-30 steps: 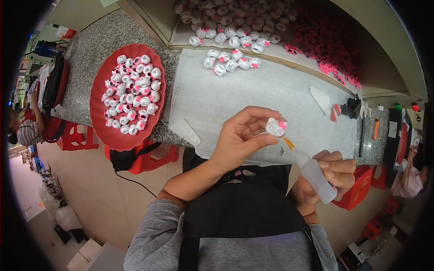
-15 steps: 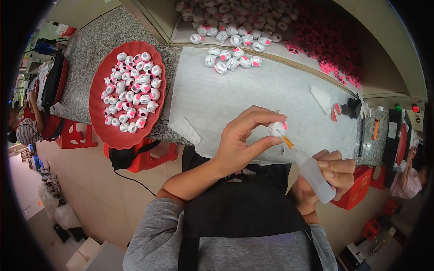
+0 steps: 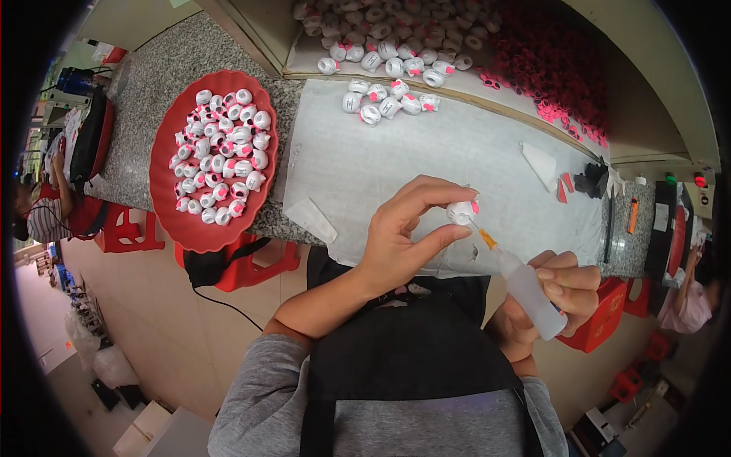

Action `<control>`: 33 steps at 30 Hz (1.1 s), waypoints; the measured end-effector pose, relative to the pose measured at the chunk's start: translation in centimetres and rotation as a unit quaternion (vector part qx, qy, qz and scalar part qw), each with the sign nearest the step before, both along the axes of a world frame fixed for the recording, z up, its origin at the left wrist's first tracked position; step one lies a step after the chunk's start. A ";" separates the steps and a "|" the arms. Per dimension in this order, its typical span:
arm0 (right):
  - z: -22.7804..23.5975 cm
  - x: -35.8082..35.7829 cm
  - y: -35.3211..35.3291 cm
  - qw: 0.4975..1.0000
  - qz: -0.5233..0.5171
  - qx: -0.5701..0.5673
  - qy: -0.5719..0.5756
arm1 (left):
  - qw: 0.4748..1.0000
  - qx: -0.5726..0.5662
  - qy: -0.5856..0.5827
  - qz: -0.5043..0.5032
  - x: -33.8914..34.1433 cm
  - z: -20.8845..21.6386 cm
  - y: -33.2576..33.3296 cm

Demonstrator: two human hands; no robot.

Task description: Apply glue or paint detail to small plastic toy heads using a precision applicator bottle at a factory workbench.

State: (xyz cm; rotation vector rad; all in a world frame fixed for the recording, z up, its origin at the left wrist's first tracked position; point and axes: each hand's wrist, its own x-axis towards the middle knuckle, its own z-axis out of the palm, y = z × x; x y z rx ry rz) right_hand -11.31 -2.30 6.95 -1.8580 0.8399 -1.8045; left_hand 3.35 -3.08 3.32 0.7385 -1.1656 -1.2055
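Between thumb and fingertips, my left hand (image 3: 411,232) pinches a small white toy head (image 3: 461,213) with a pink bow. My right hand (image 3: 560,293) grips a translucent squeeze bottle (image 3: 531,295) with an orange needle tip (image 3: 488,240). The thin needle points up and left at the toy head, at or very near its surface; actual contact is too fine to tell. Both hands are over the near edge of a white paper sheet (image 3: 426,164). A small group of similar toy heads (image 3: 391,107) lies at the sheet's far edge.
A red scalloped tray (image 3: 164,164) on the left holds many toy heads. More white pieces (image 3: 396,27) and a heap of pink-and-black parts (image 3: 552,65) fill the shelf behind. Tape scraps (image 3: 539,166) and an orange-handled tool (image 3: 633,217) lie right. Co-workers sit at both sides.
My left hand and the toy head have shifted slightly left and up. The bottle stays nearly in place, so its needle shows a little more between tip and toy head.
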 end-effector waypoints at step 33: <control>-4.6 -1.6 -18.6 0.872 -0.042 0.193 0.447 | 0.988 0.065 0.056 0.128 4.4 -0.4 -0.5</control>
